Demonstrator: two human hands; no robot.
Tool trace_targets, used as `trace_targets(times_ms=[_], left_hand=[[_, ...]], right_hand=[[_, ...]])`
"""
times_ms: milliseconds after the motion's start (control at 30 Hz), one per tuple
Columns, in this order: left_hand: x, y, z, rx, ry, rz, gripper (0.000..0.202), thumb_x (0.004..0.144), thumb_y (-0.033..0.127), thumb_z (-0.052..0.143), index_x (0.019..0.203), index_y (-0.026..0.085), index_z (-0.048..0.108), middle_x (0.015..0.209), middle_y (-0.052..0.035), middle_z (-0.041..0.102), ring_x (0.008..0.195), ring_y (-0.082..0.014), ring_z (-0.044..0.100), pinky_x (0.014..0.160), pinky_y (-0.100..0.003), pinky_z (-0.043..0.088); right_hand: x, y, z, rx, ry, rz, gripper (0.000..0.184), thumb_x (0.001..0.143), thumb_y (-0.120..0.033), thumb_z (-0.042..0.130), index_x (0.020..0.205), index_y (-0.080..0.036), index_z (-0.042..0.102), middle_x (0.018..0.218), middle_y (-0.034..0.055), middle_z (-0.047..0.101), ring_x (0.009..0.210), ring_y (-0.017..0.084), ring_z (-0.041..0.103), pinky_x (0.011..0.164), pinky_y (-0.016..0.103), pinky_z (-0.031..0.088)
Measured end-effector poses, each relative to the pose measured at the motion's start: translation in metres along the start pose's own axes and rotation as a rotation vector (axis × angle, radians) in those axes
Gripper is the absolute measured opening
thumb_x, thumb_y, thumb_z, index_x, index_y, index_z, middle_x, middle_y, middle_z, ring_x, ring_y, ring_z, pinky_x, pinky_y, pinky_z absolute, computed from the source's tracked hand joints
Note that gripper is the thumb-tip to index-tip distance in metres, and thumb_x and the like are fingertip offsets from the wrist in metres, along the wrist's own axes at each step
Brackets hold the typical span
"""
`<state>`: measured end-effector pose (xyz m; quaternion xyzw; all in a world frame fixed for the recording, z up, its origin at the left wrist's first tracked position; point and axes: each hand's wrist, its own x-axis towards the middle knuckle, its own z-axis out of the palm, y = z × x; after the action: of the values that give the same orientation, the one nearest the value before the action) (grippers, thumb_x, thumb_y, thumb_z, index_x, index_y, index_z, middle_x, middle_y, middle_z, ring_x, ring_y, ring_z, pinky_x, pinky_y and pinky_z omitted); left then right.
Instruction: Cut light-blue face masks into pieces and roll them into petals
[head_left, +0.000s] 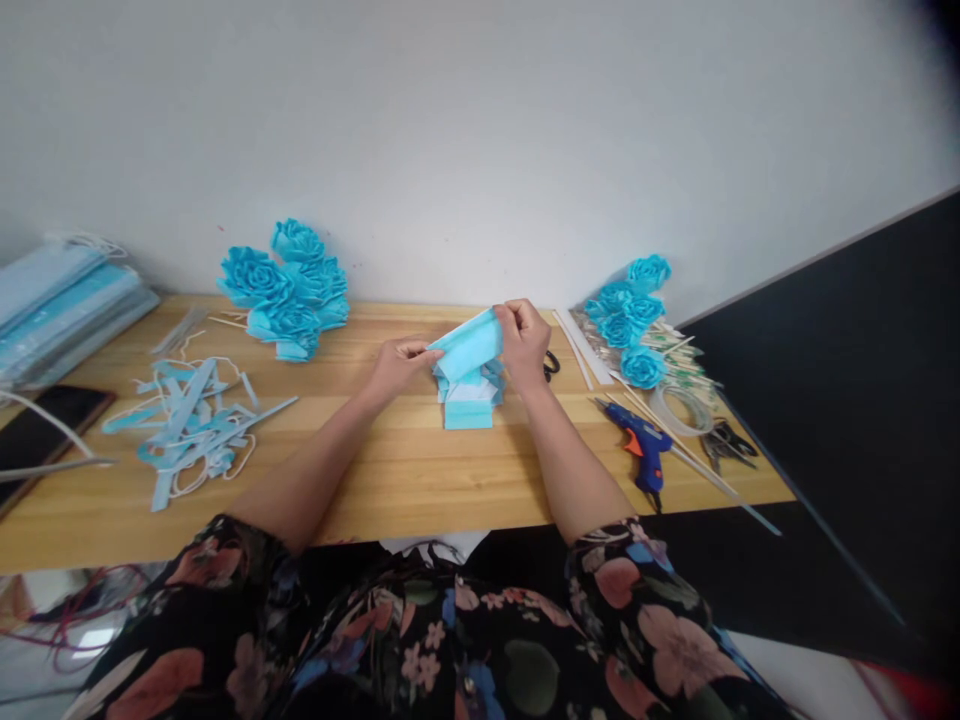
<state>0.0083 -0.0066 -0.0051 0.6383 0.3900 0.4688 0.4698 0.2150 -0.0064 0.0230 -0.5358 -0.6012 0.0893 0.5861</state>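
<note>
Between my two hands a piece of light blue face mask fabric [472,345] is stretched, tilted up to the right. My left hand [401,362] pinches its lower left corner, while my right hand [525,335] grips the upper right end with curled fingers. Below it, on the wooden table, lies a small pile of cut blue mask pieces [469,413], partly covered by the held piece. Just right of my right wrist a black looped handle [552,366] shows; the rest of it is hidden.
Blue fabric roses stand in a left bunch [289,290] and a right bunch [626,310]. At left are stacked masks [67,300], a dark phone [52,440] and scrap strips with ear loops [195,425]. A blue glue gun [641,445], sticks [694,455], clear tubing [681,412] and pliers [727,443] lie right.
</note>
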Motion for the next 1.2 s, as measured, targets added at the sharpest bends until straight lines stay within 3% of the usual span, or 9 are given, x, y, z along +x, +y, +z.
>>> trace_targets(times_ms=[300, 600, 867, 933, 1067, 1200], left_hand=[[-0.004, 0.007, -0.001, -0.041, -0.039, -0.048, 0.035, 0.071, 0.048, 0.073, 0.058, 0.016, 0.066, 0.062, -0.0014, 0.059, 0.06, -0.0111, 0.047, 0.058, -0.025, 0.036], [-0.003, 0.0, -0.004, -0.084, -0.073, -0.119, 0.038, 0.073, 0.051, 0.072, 0.06, 0.016, 0.069, 0.059, -0.0022, 0.062, 0.058, -0.0109, 0.048, 0.059, -0.026, 0.036], [-0.002, -0.003, -0.008, -0.099, -0.219, -0.118, 0.038, 0.075, 0.052, 0.071, 0.064, 0.016, 0.07, 0.061, -0.001, 0.062, 0.061, -0.0115, 0.054, 0.062, -0.025, 0.04], [0.001, -0.005, -0.012, -0.094, -0.204, -0.114, 0.037, 0.075, 0.054, 0.071, 0.073, 0.017, 0.073, 0.071, -0.0032, 0.068, 0.069, -0.0142, 0.06, 0.069, -0.027, 0.044], [0.005, 0.001, -0.019, -0.103, -0.037, -0.007, 0.053, 0.087, 0.06, 0.053, 0.116, 0.02, 0.07, 0.112, -0.0093, 0.072, 0.104, -0.0216, 0.064, 0.091, -0.034, 0.048], [0.003, 0.019, -0.018, 0.042, 0.017, 0.103, 0.05, 0.088, 0.055, 0.054, 0.116, 0.017, 0.07, 0.117, -0.0107, 0.071, 0.114, -0.0241, 0.061, 0.101, -0.038, 0.044]], right_hand=[[0.001, -0.003, 0.0, 0.032, 0.031, 0.004, 0.029, 0.089, -0.042, 0.055, 0.071, -0.019, 0.055, 0.062, -0.0052, 0.045, 0.061, 0.01, 0.042, 0.061, 0.023, 0.034], [0.002, -0.005, -0.002, 0.037, 0.003, 0.043, 0.031, 0.089, -0.044, 0.054, 0.07, -0.02, 0.052, 0.061, -0.0048, 0.043, 0.062, 0.011, 0.04, 0.06, 0.024, 0.034], [0.005, -0.006, -0.003, 0.091, -0.018, 0.058, 0.029, 0.086, -0.041, 0.058, 0.068, -0.019, 0.056, 0.06, -0.0048, 0.044, 0.06, 0.01, 0.04, 0.058, 0.024, 0.033], [0.004, -0.008, -0.003, 0.089, -0.041, 0.046, 0.028, 0.086, -0.041, 0.059, 0.069, -0.019, 0.057, 0.06, -0.0048, 0.044, 0.059, 0.01, 0.04, 0.057, 0.024, 0.033], [-0.001, -0.014, 0.0, 0.068, -0.118, 0.007, 0.028, 0.087, -0.04, 0.059, 0.07, -0.019, 0.059, 0.059, -0.0045, 0.049, 0.058, 0.01, 0.043, 0.057, 0.023, 0.035], [-0.011, -0.02, 0.008, -0.001, -0.212, -0.089, 0.028, 0.088, -0.043, 0.059, 0.074, -0.019, 0.065, 0.063, -0.0033, 0.058, 0.059, 0.011, 0.049, 0.059, 0.023, 0.038]])
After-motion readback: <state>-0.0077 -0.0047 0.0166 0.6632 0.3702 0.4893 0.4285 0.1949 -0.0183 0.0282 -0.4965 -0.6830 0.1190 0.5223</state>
